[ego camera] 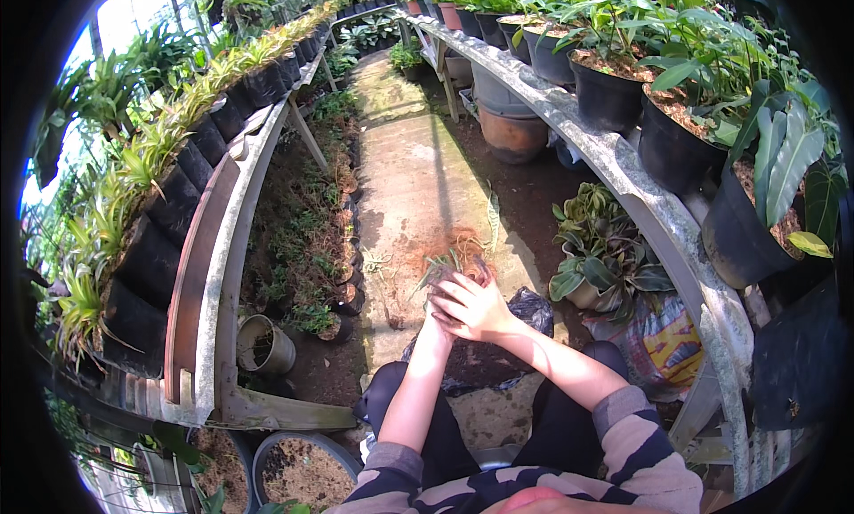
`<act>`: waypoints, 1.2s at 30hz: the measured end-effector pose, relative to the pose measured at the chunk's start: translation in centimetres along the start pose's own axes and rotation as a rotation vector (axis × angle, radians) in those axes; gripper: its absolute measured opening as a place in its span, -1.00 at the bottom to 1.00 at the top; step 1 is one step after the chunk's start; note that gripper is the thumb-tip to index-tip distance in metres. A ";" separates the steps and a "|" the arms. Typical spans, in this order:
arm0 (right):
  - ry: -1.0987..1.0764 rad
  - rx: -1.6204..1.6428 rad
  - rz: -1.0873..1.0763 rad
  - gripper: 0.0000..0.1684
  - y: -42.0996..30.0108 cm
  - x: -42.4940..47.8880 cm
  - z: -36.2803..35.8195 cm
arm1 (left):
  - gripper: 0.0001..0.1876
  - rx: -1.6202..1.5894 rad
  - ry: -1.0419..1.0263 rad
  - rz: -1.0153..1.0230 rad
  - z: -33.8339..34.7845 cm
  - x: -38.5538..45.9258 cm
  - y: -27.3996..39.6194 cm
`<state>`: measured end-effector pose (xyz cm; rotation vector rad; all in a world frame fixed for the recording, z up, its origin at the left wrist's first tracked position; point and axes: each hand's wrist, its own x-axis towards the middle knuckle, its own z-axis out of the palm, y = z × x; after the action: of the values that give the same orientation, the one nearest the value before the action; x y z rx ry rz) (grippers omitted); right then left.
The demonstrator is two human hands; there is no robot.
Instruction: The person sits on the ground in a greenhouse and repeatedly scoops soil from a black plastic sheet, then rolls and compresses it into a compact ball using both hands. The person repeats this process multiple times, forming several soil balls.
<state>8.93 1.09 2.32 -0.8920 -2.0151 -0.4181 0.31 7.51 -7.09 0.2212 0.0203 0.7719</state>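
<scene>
Both of my hands are pressed together over the concrete path, around a small leafy plant [437,268] with dark soil at its base. My right hand [472,307] lies across the front, its soiled fingers over the left. Mostly hidden behind it, my left hand [435,319] cups the plant from the other side. Below my wrists, between my knees, a black plastic bag [532,308] lies open with dark soil [484,364] in it. Reddish-brown loose fibre [467,237] is scattered just beyond my fingers. Uprooted pale strands [379,262] and a long mottled leaf [493,217] lie on the path.
Benches with potted plants run along both sides: black bags [143,260] at left, black pots [607,90] at right. An empty-looking bucket [265,344] tilts at lower left. A leafy potted plant [594,267] and a printed sack [650,344] stand under the right bench [657,230].
</scene>
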 end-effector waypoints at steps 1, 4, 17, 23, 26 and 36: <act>-0.014 -0.011 -0.064 -0.77 0.0 0.0 -0.3 | -0.67 -0.009 -0.022 -0.017 -0.4 0.3 0.0; 0.065 0.039 -0.121 -0.78 0.6 -0.6 0.1 | -0.65 -0.053 -0.090 -0.069 -1.3 1.0 -0.1; 0.004 -0.019 -0.124 -0.66 0.1 -0.6 -0.3 | -0.55 0.146 0.112 -0.010 -3.5 -0.4 0.3; 0.005 0.045 -0.099 -0.67 1.2 -2.6 0.9 | -0.56 -0.392 0.194 -0.056 -3.7 -1.5 1.3; 0.001 0.028 -0.056 -0.68 1.4 -2.6 0.9 | -0.58 -0.787 0.105 -0.171 -2.6 -1.8 1.1; 0.086 0.041 0.153 -0.71 0.1 -1.4 0.6 | -0.62 0.077 0.233 0.172 1.1 -0.2 0.7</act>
<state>9.17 0.88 0.79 -0.9788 -1.8568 -0.3227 -0.18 7.66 -5.92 0.2066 0.2540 0.9662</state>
